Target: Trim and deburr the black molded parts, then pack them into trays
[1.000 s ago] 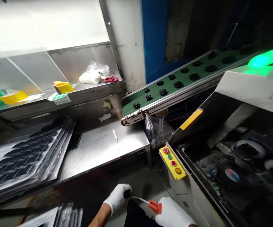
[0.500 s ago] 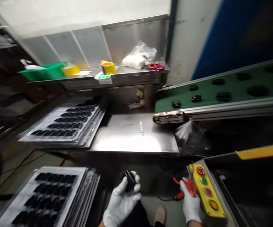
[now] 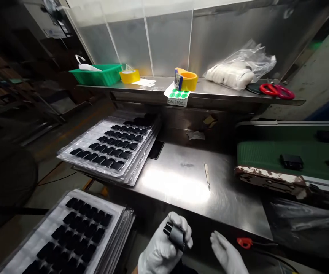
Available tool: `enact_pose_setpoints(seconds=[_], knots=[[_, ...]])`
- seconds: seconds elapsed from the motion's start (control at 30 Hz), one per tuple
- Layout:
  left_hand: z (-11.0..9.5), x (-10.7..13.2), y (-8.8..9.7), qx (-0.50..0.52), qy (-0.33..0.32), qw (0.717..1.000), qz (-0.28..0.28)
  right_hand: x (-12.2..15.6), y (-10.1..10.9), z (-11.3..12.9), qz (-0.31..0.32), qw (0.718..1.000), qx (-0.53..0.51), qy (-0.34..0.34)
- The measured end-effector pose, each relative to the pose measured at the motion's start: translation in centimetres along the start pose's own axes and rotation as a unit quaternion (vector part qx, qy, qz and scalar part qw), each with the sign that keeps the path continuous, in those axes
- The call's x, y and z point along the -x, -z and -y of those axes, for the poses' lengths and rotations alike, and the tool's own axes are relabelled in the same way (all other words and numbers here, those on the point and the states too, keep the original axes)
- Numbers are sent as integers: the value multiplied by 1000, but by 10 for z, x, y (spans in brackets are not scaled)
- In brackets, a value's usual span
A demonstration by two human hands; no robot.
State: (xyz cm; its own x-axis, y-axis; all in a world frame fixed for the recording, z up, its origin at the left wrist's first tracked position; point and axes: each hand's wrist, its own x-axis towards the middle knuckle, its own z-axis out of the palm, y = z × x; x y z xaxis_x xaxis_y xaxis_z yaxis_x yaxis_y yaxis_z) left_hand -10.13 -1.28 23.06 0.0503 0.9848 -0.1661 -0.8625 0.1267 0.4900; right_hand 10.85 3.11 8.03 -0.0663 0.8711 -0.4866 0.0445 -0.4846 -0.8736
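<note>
My left hand (image 3: 160,249), in a white glove, grips a small black plastic part (image 3: 177,236) between thumb and fingers, just in front of the metal table's edge. To its right is my right hand (image 3: 227,254), also gloved, with its fingers stretched out and nothing seen in them. A tool with a red-orange handle (image 3: 244,242) hangs close by on the right, apart from that hand. Trays of similar black parts lie to the left: one stack (image 3: 101,142) on the table and a lower stack (image 3: 77,232) nearer to me.
Tweezers (image 3: 207,176) lie on the steel table (image 3: 175,190). A green conveyor (image 3: 261,152) carrying black parts ends at the right. On the shelf above are a green bin (image 3: 98,75), yellow tape (image 3: 189,81), a plastic bag (image 3: 238,70) and red-handled scissors (image 3: 277,90).
My view has swung right-to-left and come nearer the table. My right hand has let go of the red-orange-handled tool and moved toward my left hand, which still holds the black part.
</note>
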Motion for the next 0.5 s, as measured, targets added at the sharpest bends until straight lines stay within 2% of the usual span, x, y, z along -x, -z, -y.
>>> enact_pose_setpoints(seconds=[0.07,0.13,0.17,0.27,0.37,0.43,0.5], knots=[[-20,-15,10,-29,10,1000,6,16,-31,13,10,999,-20,-28],[-40,-30,19,-65,28,997,13,34,-61,42,5,999,-38,-16],[-49,-36,23,-83,39,996,17,42,-74,61,2,999,-46,9],[-71,-55,32,-122,70,989,34,61,-109,127,25,987,-43,153],[-87,-68,35,-144,98,984,47,64,-131,177,41,978,-31,204],[-95,-73,34,-159,103,981,44,61,-140,192,34,976,-3,216],[-101,-77,31,-186,93,978,34,56,-145,197,23,974,21,224]])
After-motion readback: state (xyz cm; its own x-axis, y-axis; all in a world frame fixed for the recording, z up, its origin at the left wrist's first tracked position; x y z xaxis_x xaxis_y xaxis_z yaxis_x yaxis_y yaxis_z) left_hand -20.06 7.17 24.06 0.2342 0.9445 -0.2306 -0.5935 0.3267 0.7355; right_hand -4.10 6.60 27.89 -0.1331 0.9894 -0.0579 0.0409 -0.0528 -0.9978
